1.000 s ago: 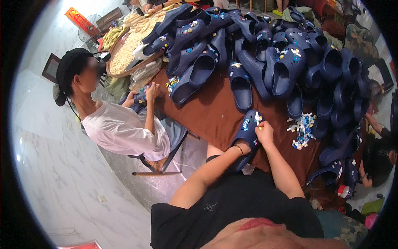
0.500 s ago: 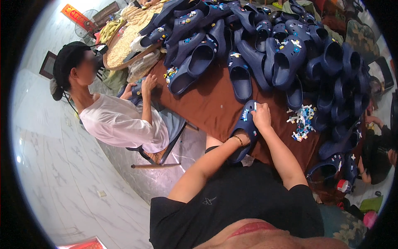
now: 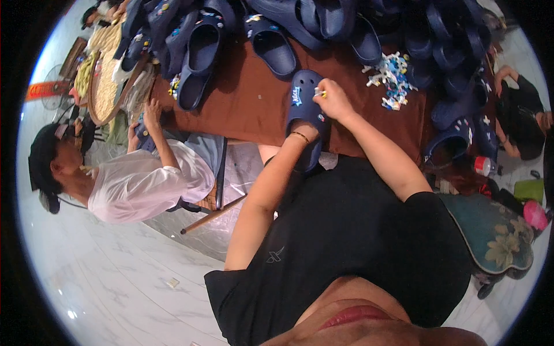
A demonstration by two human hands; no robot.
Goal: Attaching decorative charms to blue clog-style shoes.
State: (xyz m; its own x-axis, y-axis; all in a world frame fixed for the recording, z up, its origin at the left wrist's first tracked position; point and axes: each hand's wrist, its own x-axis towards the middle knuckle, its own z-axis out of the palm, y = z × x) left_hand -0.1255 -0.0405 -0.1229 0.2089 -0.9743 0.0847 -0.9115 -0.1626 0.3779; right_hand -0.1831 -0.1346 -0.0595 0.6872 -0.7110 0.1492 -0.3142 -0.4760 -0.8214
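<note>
A navy blue clog (image 3: 304,82) with ventilation holes tilts in front of me at the table's near edge, toe pointing away. My left hand (image 3: 306,131) reaches into its foot opening and holds it from inside; the fingers are hidden. Light blue lettered decoration sits on the left of its upper, and a small one lies near the strap side. At the right of the toe, my right hand (image 3: 336,100) pinches a small white and yellow shoe charm (image 3: 319,93) against the holes. A heap of loose white and blue charms (image 3: 392,82) lies farther right on the brown-covered table (image 3: 239,104).
Many navy clogs (image 3: 203,49) are piled along the table's far side and right end. At left, a seated person in white (image 3: 153,184) handles another clog. Behind them is a round tray of pale kernels (image 3: 105,86). A person in black (image 3: 522,115) and a stool (image 3: 490,236) are at right.
The view has swung, so the table and clogs sit higher in the picture. My right hand stays at the clog's toe, and a white and yellow charm now shows in its fingertips.
</note>
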